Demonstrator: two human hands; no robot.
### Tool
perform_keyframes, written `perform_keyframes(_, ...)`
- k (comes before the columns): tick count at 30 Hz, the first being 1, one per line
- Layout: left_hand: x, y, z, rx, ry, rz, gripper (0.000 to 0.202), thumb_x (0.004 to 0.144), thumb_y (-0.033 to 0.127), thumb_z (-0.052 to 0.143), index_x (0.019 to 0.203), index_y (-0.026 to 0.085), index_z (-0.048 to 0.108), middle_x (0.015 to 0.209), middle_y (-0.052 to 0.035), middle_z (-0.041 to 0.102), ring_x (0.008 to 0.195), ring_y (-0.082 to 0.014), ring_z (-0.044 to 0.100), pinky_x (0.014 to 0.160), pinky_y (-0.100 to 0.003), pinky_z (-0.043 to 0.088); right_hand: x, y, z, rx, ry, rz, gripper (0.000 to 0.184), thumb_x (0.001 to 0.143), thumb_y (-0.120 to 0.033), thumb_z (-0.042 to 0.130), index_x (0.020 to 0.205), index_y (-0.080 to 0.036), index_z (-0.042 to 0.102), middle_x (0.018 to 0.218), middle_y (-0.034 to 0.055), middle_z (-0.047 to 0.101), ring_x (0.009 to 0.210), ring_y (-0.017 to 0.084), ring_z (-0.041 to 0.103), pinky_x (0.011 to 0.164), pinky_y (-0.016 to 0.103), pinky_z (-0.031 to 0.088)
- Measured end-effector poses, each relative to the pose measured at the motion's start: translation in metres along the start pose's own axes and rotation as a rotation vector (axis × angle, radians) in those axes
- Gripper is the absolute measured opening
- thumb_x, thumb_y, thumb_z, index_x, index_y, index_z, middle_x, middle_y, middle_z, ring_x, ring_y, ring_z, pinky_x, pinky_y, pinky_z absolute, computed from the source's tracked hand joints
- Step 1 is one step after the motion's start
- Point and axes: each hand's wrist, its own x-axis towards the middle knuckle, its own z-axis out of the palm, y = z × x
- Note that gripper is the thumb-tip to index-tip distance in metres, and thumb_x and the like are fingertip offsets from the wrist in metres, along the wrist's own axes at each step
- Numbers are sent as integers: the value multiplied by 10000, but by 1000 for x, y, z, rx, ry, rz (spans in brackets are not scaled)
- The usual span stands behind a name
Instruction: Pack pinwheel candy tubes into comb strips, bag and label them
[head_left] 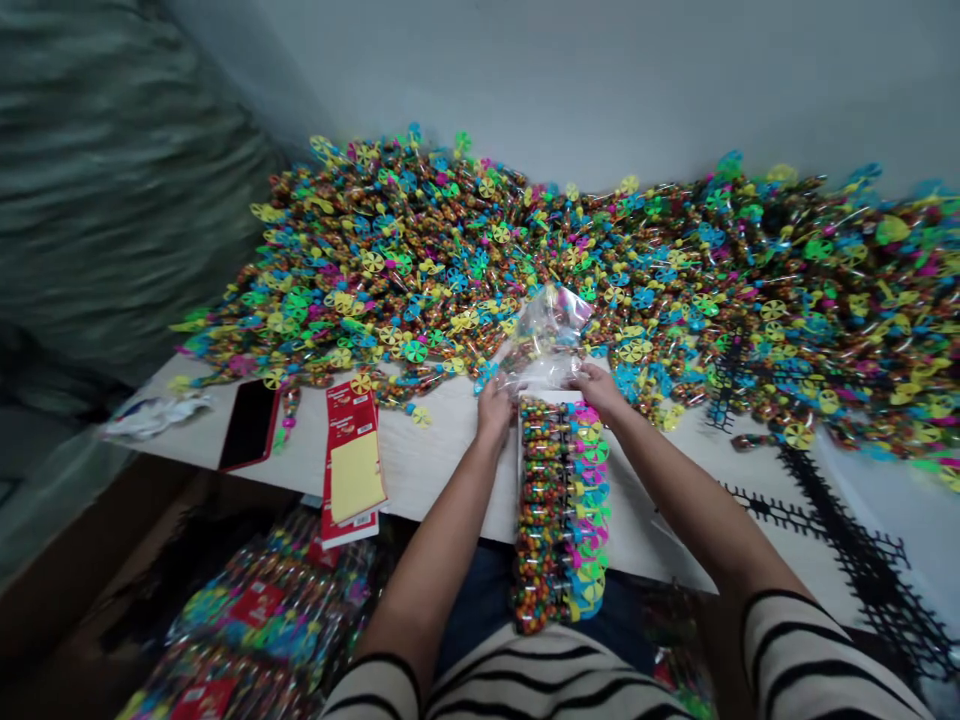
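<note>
A long row of candy-filled tubes with coloured pinwheel tops (561,500) lies lengthwise on the white table (442,470) and reaches over its near edge. At the row's far end, both my hands grip a crinkled clear plastic bag (546,335). My left hand (493,408) is closed on the bag's left side. My right hand (598,385) is closed on its right side. A huge heap of the same pinwheel candy tubes (600,270) covers the back of the table.
A phone with a dark screen (250,423) and a stack of red and yellow header cards (351,462) lie at the left. Black plastic strips (840,520) lie at the right. A cardboard box with packed bags (247,620) stands below on the left.
</note>
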Motion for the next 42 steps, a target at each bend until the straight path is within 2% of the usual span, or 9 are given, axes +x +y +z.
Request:
perform_keyframes(6,2,-8,-7,12,-74,61,155,659,242,718,771,161,647,747,-19,691,667,-137,618,647,-239,491,-3,11,2,-19,128,-107,318,592,-305,650,621,-218,345,510,-75,425,524,118,513,457,182,320)
perform_keyframes(11,5,-14,-16,132,-72,134,167,638,169,693,791,154,631,759,-7,678,681,-120,606,659,-219,478,-3,9,-7,-84,28,-124,406,587,-372,672,586,-225,294,478,-98,326,444,77,373,454,190,305)
perform_keyframes(14,6,-10,-22,310,-125,170,164,632,130,666,789,144,623,726,7,660,671,-108,589,652,-204,468,-6,7,-19,-153,-52,-137,377,541,-331,690,557,-213,332,470,-95,347,439,62,326,433,178,258)
perform_keyframes(17,1,-3,-29,466,-294,127,133,644,153,674,752,136,600,672,16,632,616,-101,570,603,-199,460,-15,8,-35,-210,-126,-135,339,539,-317,685,557,-210,364,460,-88,374,422,70,342,405,177,240)
perform_keyframes(20,-8,3,-35,517,-456,-8,180,689,196,670,833,142,575,653,21,618,540,-114,578,534,-221,467,-25,14,-52,-296,-242,-132,329,618,-359,667,616,-220,369,473,-77,412,408,106,429,388,195,316)
perform_keyframes(24,-17,13,-35,800,-495,-95,95,811,196,553,886,140,569,605,1,607,488,-141,589,521,-254,477,-34,21,-70,-526,-352,-177,194,715,-337,621,725,-201,483,578,-21,552,476,154,544,405,218,396)
perform_keyframes(29,-22,22,-31,1365,-209,418,155,870,243,520,855,139,634,804,-106,681,770,-215,658,721,-319,504,-44,18,-83,-815,-264,-549,131,816,-270,579,777,-181,667,768,50,661,683,187,610,629,288,474)
perform_keyframes(34,-38,9,-50,1293,-215,874,216,919,227,449,938,155,651,899,-91,694,845,-179,652,789,-280,509,-86,27,-87,-799,-234,-907,210,939,-292,510,832,-188,658,877,90,655,845,213,608,750,325,471)
perform_keyframes(42,-95,-27,-102,1201,-400,1139,279,939,215,427,1064,151,668,976,-94,730,884,-187,686,813,-309,568,-189,66,-95,-848,-514,-788,250,1004,-286,406,865,-175,581,859,89,614,849,211,538,767,344,396)
